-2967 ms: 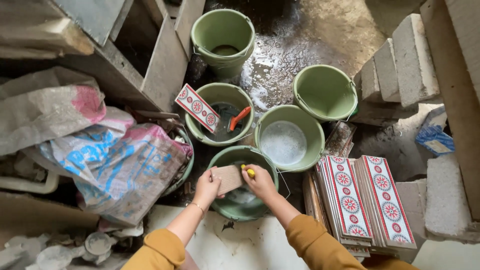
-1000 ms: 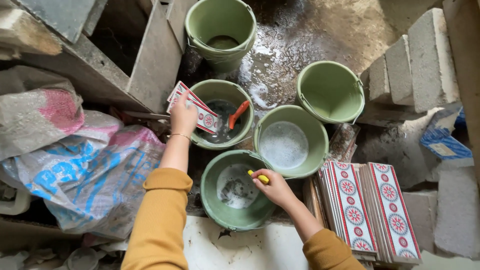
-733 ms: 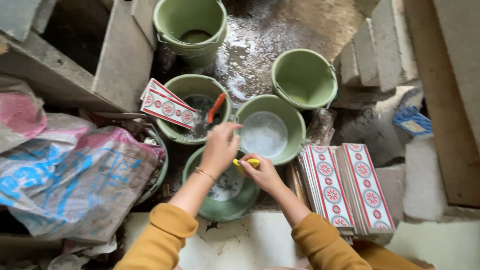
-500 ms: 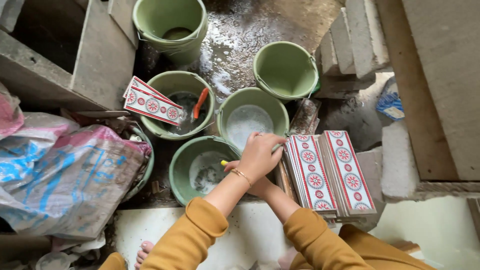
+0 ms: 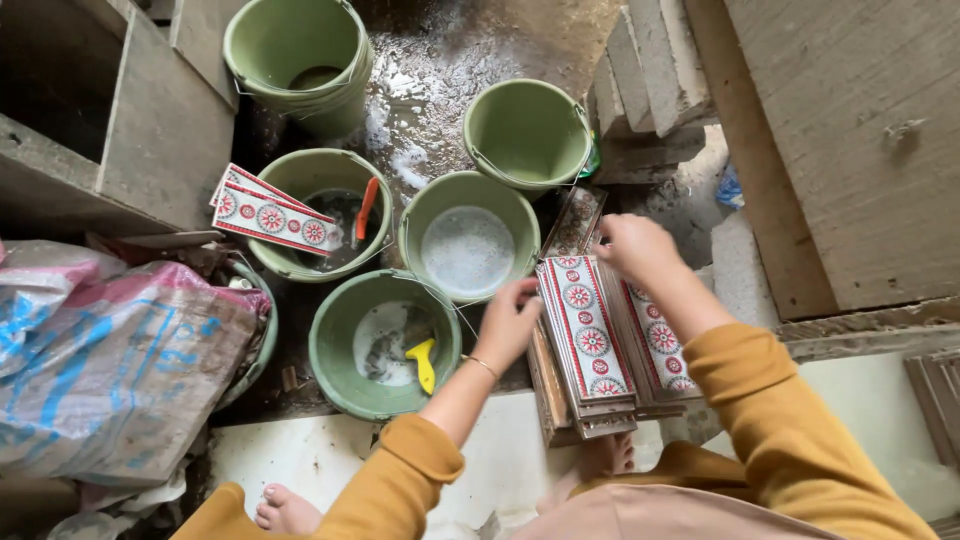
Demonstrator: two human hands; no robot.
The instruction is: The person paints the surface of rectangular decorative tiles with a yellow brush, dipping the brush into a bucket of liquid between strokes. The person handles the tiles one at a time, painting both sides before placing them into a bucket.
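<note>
A stack of long red-and-white patterned tiles (image 5: 590, 345) stands on edge on the floor in front of me. My left hand (image 5: 510, 320) curls its fingers on the left edge of the nearest tile. At the stack's far end, my right hand (image 5: 635, 245) grips the tiles from above. A yellow scraper (image 5: 422, 362) lies loose in the near green bucket (image 5: 335, 365), which holds a little foamy water.
Green buckets stand around: one with soapy water (image 5: 468, 245), one bearing two patterned tiles (image 5: 270, 210) and an orange-handled tool (image 5: 365, 205), and two farther back (image 5: 295, 50) (image 5: 528, 130). Printed sacks (image 5: 100, 370) lie left, concrete blocks (image 5: 650, 70) and a wooden board (image 5: 850, 150) right.
My left hand left the tiles on the bucket rim and crossed to the tile stack. My right hand dropped the yellow scraper into the near bucket and reached the stack's far end.
</note>
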